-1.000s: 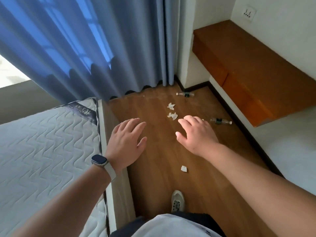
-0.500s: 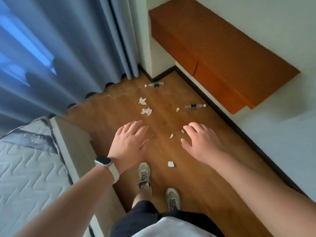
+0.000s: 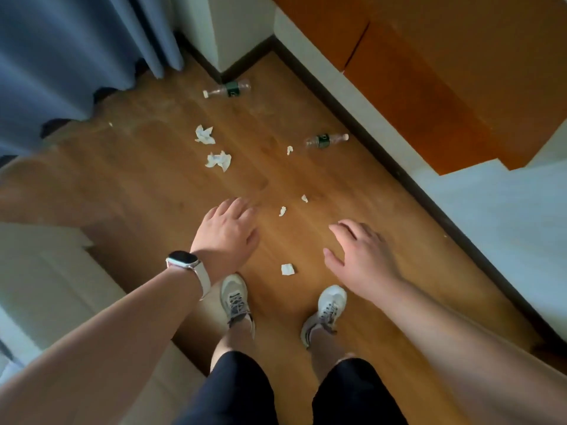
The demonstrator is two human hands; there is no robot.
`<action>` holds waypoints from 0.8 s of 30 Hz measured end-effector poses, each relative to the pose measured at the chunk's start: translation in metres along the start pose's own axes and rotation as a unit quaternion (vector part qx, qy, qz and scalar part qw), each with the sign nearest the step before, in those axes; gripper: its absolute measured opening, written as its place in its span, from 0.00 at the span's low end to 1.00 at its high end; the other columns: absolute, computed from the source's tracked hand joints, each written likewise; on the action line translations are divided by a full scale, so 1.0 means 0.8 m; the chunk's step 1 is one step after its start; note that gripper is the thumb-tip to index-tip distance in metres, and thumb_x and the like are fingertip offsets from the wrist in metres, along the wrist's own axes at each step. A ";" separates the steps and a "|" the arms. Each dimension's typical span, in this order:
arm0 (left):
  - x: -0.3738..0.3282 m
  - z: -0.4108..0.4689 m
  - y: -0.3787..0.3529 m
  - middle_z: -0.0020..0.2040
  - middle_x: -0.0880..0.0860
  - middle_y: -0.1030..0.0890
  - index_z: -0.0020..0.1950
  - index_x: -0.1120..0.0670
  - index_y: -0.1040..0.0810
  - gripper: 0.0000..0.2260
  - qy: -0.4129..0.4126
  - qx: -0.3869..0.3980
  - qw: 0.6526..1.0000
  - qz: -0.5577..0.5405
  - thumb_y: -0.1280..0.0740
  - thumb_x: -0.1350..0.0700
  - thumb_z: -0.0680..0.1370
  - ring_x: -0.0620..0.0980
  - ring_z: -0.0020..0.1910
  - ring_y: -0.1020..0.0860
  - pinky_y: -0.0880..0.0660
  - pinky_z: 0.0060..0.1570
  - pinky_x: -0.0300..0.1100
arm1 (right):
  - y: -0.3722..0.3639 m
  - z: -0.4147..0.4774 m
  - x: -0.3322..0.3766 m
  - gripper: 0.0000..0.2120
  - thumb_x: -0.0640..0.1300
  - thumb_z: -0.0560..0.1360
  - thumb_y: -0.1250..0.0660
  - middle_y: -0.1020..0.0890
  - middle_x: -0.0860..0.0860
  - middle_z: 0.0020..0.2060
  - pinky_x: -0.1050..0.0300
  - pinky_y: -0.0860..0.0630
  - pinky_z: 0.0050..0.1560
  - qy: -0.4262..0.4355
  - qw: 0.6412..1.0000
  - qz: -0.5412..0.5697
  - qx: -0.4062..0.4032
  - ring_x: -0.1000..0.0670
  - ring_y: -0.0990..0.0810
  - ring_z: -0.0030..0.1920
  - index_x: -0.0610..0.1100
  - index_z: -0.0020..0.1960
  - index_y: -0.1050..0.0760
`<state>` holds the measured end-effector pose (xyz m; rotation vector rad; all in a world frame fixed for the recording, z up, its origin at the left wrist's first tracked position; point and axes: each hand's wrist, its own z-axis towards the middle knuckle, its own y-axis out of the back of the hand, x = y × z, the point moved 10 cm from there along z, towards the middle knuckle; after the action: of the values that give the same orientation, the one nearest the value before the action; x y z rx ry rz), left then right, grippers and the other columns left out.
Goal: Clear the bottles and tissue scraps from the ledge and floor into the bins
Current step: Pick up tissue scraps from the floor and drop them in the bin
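Note:
Two clear plastic bottles with dark green labels lie on the wooden floor: one [image 3: 227, 89] near the wall corner, the other [image 3: 326, 140] beside the skirting. White tissue scraps are scattered around: two big crumpled ones [image 3: 204, 134] [image 3: 218, 160], small bits [image 3: 289, 150] [image 3: 304, 198] [image 3: 282, 211], and one piece [image 3: 287, 269] between my hands. My left hand [image 3: 226, 237], with a watch on the wrist, and my right hand [image 3: 359, 257] hover palm-down above the floor, fingers spread, holding nothing.
An orange-brown wooden ledge [image 3: 445, 75] juts from the white wall at upper right. A blue curtain [image 3: 70, 53] hangs at upper left. A bed frame edge [image 3: 46, 271] is on the left. My feet in pale sneakers [image 3: 234, 302] stand just behind the scraps.
The view has tilted down and moved forward: bottles and scraps are nearer, the bed has slid off to the left, both feet now show. Both hands stay open and empty.

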<state>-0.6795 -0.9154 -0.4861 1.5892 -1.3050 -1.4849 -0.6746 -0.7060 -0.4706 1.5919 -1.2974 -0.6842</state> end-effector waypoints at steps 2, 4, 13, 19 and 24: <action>0.017 0.024 -0.056 0.68 0.52 0.27 0.69 0.51 0.29 0.20 0.012 0.022 1.000 -0.006 0.37 0.53 0.77 0.56 0.64 0.29 0.31 0.61 0.52 | -0.053 0.023 -0.009 0.22 0.55 0.75 0.41 0.22 0.47 0.57 0.48 0.26 0.53 0.015 1.000 0.025 0.002 0.43 0.22 0.56 0.43 0.61 0.24; 0.032 0.047 -0.125 0.70 0.52 0.30 0.71 0.50 0.32 0.21 0.020 0.054 0.998 -0.012 0.39 0.52 0.78 0.55 0.67 0.31 0.32 0.63 0.51 | -0.118 0.048 -0.022 0.22 0.55 0.75 0.44 0.23 0.48 0.58 0.49 0.27 0.53 0.030 0.999 0.031 0.020 0.44 0.23 0.57 0.44 0.62 0.25; 0.100 0.163 -0.452 0.70 0.53 0.29 0.70 0.53 0.29 0.19 0.003 0.087 0.996 -0.025 0.38 0.55 0.79 0.57 0.67 0.31 0.30 0.61 0.54 | -0.458 0.166 -0.087 0.22 0.54 0.73 0.36 0.23 0.45 0.61 0.46 0.24 0.55 0.129 0.985 -0.016 0.116 0.42 0.23 0.58 0.44 0.63 0.27; 0.145 0.230 -0.625 0.67 0.54 0.26 0.67 0.55 0.26 0.17 -0.012 0.080 0.997 -0.006 0.37 0.57 0.78 0.59 0.64 0.28 0.29 0.54 0.52 | -0.642 0.234 -0.098 0.19 0.53 0.70 0.41 0.21 0.46 0.50 0.47 0.24 0.44 0.168 0.977 0.024 0.125 0.42 0.22 0.47 0.43 0.54 0.24; 0.174 0.273 -0.710 0.66 0.53 0.26 0.66 0.54 0.26 0.17 0.004 0.054 0.998 -0.016 0.38 0.58 0.77 0.58 0.62 0.28 0.28 0.50 0.50 | -0.726 0.252 -0.079 0.14 0.52 0.70 0.42 0.24 0.49 0.41 0.52 0.26 0.36 0.259 0.959 0.029 0.109 0.46 0.24 0.40 0.46 0.47 0.24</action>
<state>-0.7595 -0.8086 -1.0962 1.6901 -1.3824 -1.4482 -0.6184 -0.7099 -1.0861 1.7493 -1.0419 -0.0662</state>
